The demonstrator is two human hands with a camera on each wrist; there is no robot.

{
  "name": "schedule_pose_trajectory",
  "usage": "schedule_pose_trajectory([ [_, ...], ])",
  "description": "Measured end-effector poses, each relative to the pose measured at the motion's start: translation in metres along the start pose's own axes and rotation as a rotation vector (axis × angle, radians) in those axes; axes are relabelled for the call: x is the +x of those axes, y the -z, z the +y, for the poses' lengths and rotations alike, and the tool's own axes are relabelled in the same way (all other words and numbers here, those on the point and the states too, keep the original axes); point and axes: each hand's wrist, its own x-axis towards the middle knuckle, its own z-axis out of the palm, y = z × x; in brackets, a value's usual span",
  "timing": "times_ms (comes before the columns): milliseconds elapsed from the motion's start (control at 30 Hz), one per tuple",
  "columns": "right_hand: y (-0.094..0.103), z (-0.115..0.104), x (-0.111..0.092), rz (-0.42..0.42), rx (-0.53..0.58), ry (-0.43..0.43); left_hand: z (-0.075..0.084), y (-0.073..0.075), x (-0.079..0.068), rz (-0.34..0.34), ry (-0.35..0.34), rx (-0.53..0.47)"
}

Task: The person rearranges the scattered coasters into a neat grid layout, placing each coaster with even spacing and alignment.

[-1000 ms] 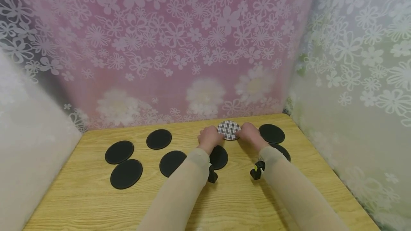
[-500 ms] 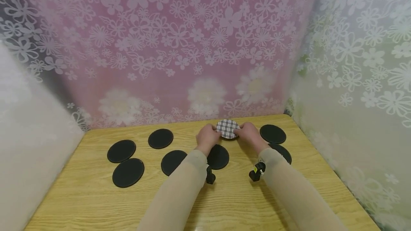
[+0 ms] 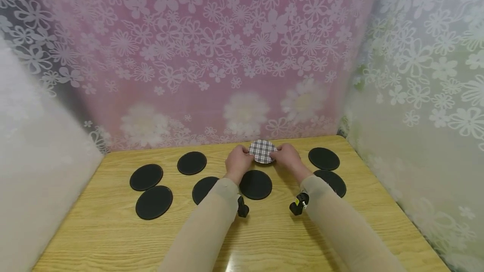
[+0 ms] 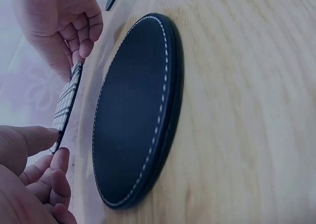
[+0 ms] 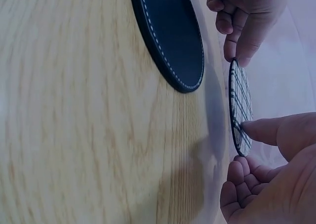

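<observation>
In the head view, a yellow label [image 3: 297,201] on the black device [image 3: 301,205] at the right wrist is too small to read. A round plaid disc [image 3: 262,150], white crossed by dark lines, is at the bench's far edge, right of centre. The left hand [image 3: 238,163] and right hand [image 3: 288,158] pinch its opposite edges. Seven black discs [image 3: 191,163] lie on the wood-grained bench [image 3: 113,238], before a pink floral curtain [image 3: 211,62].

The left wrist view shows the plaid disc's dark rim, and pale stitching round a black disc.

The right wrist view shows thumbs on the plaid face, fingers beneath.
</observation>
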Motion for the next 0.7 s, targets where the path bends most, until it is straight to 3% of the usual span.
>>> schedule_pose_trajectory([
  [700,-0.03,-0.019,-0.004,-0.019,0.014,0.056,-0.024,0.023,-0.008,0.062,-0.013,0.122],
])
